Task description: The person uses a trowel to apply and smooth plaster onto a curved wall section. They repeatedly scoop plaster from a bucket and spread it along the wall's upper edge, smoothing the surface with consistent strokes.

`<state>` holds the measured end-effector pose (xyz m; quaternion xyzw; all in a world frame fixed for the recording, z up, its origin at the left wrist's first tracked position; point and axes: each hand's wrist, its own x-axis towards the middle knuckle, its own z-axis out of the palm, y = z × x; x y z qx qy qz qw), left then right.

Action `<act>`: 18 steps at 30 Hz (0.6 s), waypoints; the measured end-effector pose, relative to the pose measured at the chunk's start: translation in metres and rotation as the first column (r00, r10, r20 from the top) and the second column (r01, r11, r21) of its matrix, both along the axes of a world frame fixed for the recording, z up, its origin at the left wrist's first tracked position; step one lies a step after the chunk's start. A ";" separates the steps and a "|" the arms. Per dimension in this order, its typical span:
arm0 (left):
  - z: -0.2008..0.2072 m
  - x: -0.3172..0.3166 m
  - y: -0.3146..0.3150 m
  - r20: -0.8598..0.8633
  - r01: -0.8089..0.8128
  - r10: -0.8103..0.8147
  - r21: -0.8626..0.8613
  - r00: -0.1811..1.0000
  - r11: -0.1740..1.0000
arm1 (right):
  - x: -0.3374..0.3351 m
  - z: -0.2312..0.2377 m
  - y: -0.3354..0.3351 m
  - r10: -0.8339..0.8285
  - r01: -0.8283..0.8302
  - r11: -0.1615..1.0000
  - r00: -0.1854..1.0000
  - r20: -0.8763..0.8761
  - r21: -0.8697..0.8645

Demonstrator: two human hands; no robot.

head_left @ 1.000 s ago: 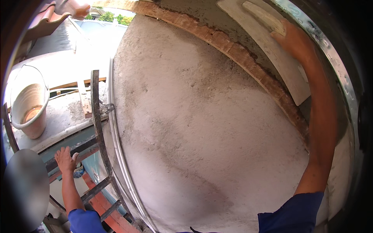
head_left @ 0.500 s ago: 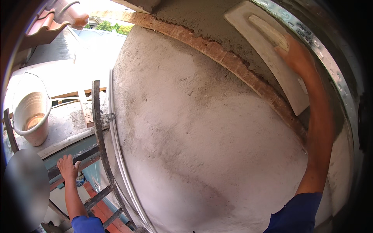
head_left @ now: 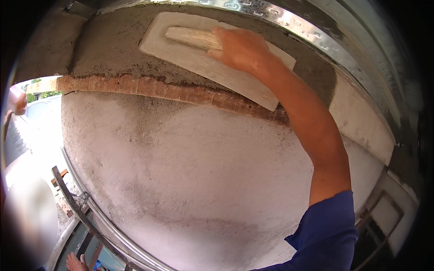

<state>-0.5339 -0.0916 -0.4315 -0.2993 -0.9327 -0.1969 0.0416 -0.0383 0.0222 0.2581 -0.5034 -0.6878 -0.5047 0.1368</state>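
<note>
My right hand point(head_left: 244, 49) is closed around the wooden handle point(head_left: 187, 37) of a large, flat plastering float point(head_left: 190, 58). The float's board lies against a band of wet grey mortar point(head_left: 108, 40) at the top of the wall, its lower corner over a reddish-brown wooden strip point(head_left: 135, 85) that edges the band. Part of the handle is hidden by my fingers. At the bottom left, my left hand point(head_left: 76, 263) shows only in part beside a dark ladder point(head_left: 74, 205). Its fingers are spread, and nothing shows in them.
Below the strip spreads a rough, pale plastered wall point(head_left: 181, 158). White pipes point(head_left: 101, 216) run down its left side, by the ladder. A shiny dimpled metal sheet point(head_left: 294, 19) curves overhead. A dark metal frame point(head_left: 389, 198) stands at the lower right.
The view has turned toward the upper band, and the bucket has left the picture. The float, still in my right hand, and my left hand both appear in different places.
</note>
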 end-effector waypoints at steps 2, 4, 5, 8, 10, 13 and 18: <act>-0.009 -0.003 0.000 -0.011 0.000 0.000 0.009 1.000 1.000 | 0.062 -0.001 -0.028 -0.121 0.128 0.990 0.986 -0.111 0.061; 0.003 0.006 0.005 0.020 0.011 -0.011 -0.009 1.000 1.000 | 0.147 -0.001 -0.048 -0.131 0.167 0.960 0.978 -0.165 0.226; 0.000 0.003 0.003 -0.006 0.005 -0.005 0.003 1.000 1.000 | 0.181 -0.001 -0.063 -0.129 0.175 0.964 0.966 -0.223 0.199; -0.008 -0.003 0.006 -0.046 0.009 -0.008 0.018 0.999 1.000 | 0.270 -0.007 -0.102 -0.151 0.220 0.961 0.926 -0.347 0.168; 0.003 0.005 0.007 -0.016 0.005 -0.005 0.000 1.000 1.000 | 0.292 -0.007 -0.115 -0.163 0.238 0.958 0.910 -0.381 0.160; -0.011 -0.009 0.004 -0.052 0.009 -0.006 0.058 0.999 0.998 | 0.296 -0.001 -0.108 -0.136 0.208 0.963 0.923 -0.359 0.170; 0.000 0.008 0.011 -0.068 0.011 -0.007 0.068 0.998 0.998 | 0.196 0.020 -0.064 -0.033 0.048 0.988 0.994 -0.107 0.144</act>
